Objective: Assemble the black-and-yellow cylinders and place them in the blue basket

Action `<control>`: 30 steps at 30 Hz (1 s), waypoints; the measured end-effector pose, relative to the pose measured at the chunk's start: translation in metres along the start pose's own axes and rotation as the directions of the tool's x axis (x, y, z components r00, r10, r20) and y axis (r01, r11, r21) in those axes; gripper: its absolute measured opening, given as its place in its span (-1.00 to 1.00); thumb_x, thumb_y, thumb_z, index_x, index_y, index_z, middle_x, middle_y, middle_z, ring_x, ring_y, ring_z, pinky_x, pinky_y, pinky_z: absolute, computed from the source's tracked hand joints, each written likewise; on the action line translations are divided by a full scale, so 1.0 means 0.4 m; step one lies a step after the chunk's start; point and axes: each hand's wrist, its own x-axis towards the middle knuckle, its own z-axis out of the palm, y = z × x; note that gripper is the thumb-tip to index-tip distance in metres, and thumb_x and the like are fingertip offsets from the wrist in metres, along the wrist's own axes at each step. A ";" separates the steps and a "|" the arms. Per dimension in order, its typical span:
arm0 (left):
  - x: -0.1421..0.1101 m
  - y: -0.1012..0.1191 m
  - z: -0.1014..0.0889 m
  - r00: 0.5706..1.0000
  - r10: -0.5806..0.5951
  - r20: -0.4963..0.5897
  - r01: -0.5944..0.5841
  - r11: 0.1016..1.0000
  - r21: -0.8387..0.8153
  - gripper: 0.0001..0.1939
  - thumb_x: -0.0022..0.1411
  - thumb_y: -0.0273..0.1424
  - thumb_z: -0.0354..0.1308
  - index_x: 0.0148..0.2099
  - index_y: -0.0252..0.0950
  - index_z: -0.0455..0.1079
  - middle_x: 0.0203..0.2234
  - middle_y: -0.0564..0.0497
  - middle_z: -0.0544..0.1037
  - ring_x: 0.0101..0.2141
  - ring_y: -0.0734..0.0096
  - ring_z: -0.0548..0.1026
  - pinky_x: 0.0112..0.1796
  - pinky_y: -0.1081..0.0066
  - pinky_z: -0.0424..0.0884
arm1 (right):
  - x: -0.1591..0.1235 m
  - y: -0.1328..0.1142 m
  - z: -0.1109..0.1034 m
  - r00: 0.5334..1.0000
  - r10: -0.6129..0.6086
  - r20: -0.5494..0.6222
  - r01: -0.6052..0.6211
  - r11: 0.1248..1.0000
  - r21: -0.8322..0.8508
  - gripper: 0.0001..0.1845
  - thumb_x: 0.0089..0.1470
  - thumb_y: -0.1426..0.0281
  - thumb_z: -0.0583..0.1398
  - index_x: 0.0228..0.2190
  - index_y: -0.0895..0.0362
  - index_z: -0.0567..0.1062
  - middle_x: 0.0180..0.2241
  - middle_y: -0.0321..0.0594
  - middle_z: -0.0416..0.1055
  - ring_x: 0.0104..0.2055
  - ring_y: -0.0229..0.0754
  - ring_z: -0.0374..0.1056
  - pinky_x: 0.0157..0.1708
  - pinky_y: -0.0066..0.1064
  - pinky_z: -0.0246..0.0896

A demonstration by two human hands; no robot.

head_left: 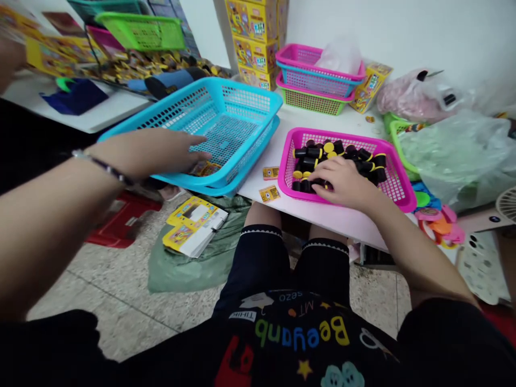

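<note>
The left hand (169, 150), thumb and fingers loosely parted, is over the near side of the blue basket (228, 129), small cards (207, 169) just below it. The right hand (342, 180) touches black pots (310, 163) beneath it inside the pink basket (397, 188); I cannot tell whether it grips one.

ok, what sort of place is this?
Probably a small packing or assembly room: a pink basket of small black pieces on a white table, stacked baskets behind it, and piled yellow boxes.
</note>
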 end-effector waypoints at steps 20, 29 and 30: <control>-0.175 0.423 0.247 0.916 0.130 0.378 -0.171 0.982 0.075 -0.49 0.37 -0.74 -0.09 0.26 -0.65 0.46 0.19 -0.58 0.53 0.21 -0.14 0.58 0.16 0.05 0.59 | -0.021 0.010 -0.069 0.986 0.134 -0.102 -0.036 0.761 0.648 -0.56 0.15 0.24 0.34 0.06 0.02 0.55 -0.09 -0.22 0.58 -0.21 -0.18 0.48 -0.15 -0.26 0.47; -0.136 0.369 0.189 0.871 0.146 0.468 -0.127 0.989 -0.071 -0.60 0.41 -0.66 -0.05 0.04 -0.41 0.60 -0.19 -0.28 0.72 -0.13 0.06 0.73 -0.14 0.28 0.66 | -0.300 -0.109 0.089 0.943 0.320 -0.087 0.066 0.077 0.995 -0.60 0.18 0.13 0.39 0.04 -0.18 0.56 -0.23 -0.31 0.57 -0.38 -0.18 0.54 -0.41 -0.28 0.50; -0.128 0.358 0.190 0.879 0.109 0.465 -0.074 0.993 -0.092 -0.63 0.42 -0.62 -0.01 0.02 -0.37 0.63 -0.23 -0.25 0.73 -0.16 0.03 0.73 -0.14 0.26 0.65 | -0.301 -0.118 0.117 0.959 0.273 -0.071 0.072 0.006 0.997 -0.62 0.19 0.15 0.38 0.04 -0.20 0.56 -0.25 -0.33 0.57 -0.38 -0.18 0.55 -0.40 -0.28 0.51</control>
